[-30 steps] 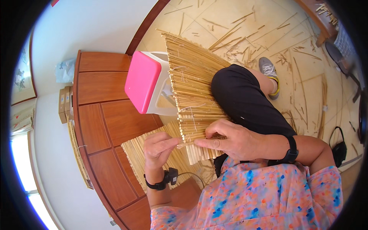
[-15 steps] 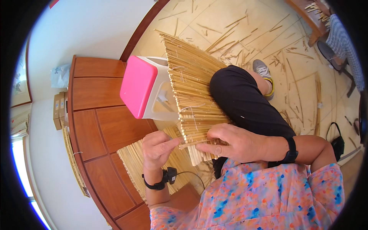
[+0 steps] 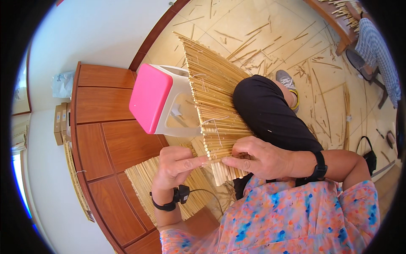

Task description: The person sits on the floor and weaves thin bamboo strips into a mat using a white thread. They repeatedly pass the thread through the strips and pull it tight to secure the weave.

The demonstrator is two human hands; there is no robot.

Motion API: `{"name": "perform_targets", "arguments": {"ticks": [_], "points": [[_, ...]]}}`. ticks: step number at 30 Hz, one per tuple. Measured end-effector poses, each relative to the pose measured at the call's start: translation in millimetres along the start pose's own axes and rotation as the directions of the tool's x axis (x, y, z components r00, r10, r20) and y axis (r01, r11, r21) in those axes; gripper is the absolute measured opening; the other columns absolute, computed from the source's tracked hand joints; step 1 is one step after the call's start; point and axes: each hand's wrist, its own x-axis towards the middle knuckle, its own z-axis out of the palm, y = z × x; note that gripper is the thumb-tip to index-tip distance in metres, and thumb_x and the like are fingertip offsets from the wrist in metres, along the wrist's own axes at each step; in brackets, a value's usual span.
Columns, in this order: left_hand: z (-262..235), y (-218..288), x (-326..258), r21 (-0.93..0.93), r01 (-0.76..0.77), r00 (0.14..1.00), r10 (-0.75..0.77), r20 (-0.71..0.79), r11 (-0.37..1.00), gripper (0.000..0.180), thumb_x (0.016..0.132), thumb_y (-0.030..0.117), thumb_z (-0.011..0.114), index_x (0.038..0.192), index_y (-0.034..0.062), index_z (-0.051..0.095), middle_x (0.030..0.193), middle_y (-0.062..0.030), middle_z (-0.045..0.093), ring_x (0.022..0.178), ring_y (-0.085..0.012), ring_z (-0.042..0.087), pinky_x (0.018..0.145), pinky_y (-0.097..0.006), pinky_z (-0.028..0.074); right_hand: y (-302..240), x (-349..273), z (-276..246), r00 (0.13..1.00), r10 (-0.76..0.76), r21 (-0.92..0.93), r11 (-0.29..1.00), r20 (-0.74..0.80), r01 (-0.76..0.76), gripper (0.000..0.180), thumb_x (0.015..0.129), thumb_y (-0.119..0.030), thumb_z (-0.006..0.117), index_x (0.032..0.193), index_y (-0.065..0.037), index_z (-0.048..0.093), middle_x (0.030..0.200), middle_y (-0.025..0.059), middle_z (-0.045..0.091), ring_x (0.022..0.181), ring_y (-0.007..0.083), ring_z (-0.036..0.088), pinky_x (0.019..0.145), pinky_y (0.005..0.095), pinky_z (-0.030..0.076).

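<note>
A mat of thin straw-coloured reeds (image 3: pixel 211 93) lies over my raised knee, tied with pale thread along its reeds. My right hand (image 3: pixel 264 158) grips the mat near its lower end, fingers on top and thumb along the last reeds. At the mat's left edge is my left hand (image 3: pixel 175 167), its fingers curled and its index finger reaching to the reed ends by my right thumb. Whatever the left fingertips pinch is too small to make out. Loose pale thread (image 3: pixel 216 122) hangs on the mat just above my hands.
A white stool with a pink seat (image 3: pixel 150 99) stands left of the mat. Behind it is a brown wooden cabinet (image 3: pixel 105 106). Another reed mat (image 3: pixel 148 182) lies below left. Cut reeds (image 3: pixel 241 46) litter the tiled floor. Another person (image 3: pixel 378 59) sits at the upper right.
My left index finger has stretched out toward the reed ends, where it was bent in a pinch before. The right hand keeps its hold on the mat. The view has shifted slightly.
</note>
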Motion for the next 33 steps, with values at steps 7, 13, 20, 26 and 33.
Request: {"name": "perform_targets", "arguments": {"ticks": [7,13,20,26,33], "points": [[-19,4,12,-0.005,0.012,0.991,-0.011,0.137,1.000,0.045,0.072,0.001,0.072,0.113,0.0197,0.077,0.059,-0.0031,0.036,0.050,-0.0215,0.044,0.046,-0.035,0.033,-1,1,1,1.000,0.016,0.011,1.000,-0.026,-0.016,0.038,0.092,-0.007,0.069,0.130,-0.010,0.065,0.100,0.0085,0.053,0.090,0.0274,0.057,0.080,0.0372,0.050],[-25,2,19,0.012,-0.008,0.979,0.005,0.201,1.000,0.039,0.070,-0.001,0.074,0.105,0.0164,0.076,0.059,-0.0020,0.046,0.050,-0.0212,0.046,0.045,-0.034,0.033,-3,3,-3,1.000,0.020,0.004,1.000,-0.013,-0.020,0.041,0.091,-0.005,0.069,0.131,-0.009,0.065,0.103,0.0082,0.052,0.094,0.0260,0.057,0.084,0.0360,0.050],[-18,-4,19,0.042,-0.077,0.990,0.071,0.124,0.996,0.033,0.066,0.001,0.073,0.096,0.0149,0.077,0.058,-0.0005,0.044,0.050,-0.0186,0.044,0.046,-0.032,0.032,-5,3,-7,0.999,0.027,0.011,1.000,0.021,-0.027,0.043,0.091,-0.002,0.067,0.133,-0.009,0.064,0.105,0.0086,0.051,0.097,0.0259,0.056,0.087,0.0355,0.050],[-13,0,25,-0.025,-0.075,0.994,0.077,0.077,0.997,0.031,0.066,-0.001,0.074,0.094,0.0115,0.076,0.059,-0.0005,0.047,0.050,-0.0180,0.045,0.046,-0.032,0.032,-4,3,-7,1.000,0.012,-0.012,1.000,0.023,-0.011,0.045,0.091,-0.003,0.067,0.135,-0.009,0.062,0.105,0.0089,0.051,0.097,0.0262,0.056,0.086,0.0347,0.051],[-12,0,16,-0.105,-0.011,0.996,0.020,0.089,0.994,0.026,0.070,-0.003,0.071,0.094,0.0072,0.073,0.059,-0.0017,0.048,0.049,-0.0188,0.045,0.046,-0.033,0.032,-7,5,-7,0.999,0.048,0.025,0.998,0.022,-0.048,0.047,0.088,0.000,0.068,0.133,-0.009,0.063,0.104,0.0088,0.052,0.096,0.0263,0.057,0.086,0.0349,0.051]]}}
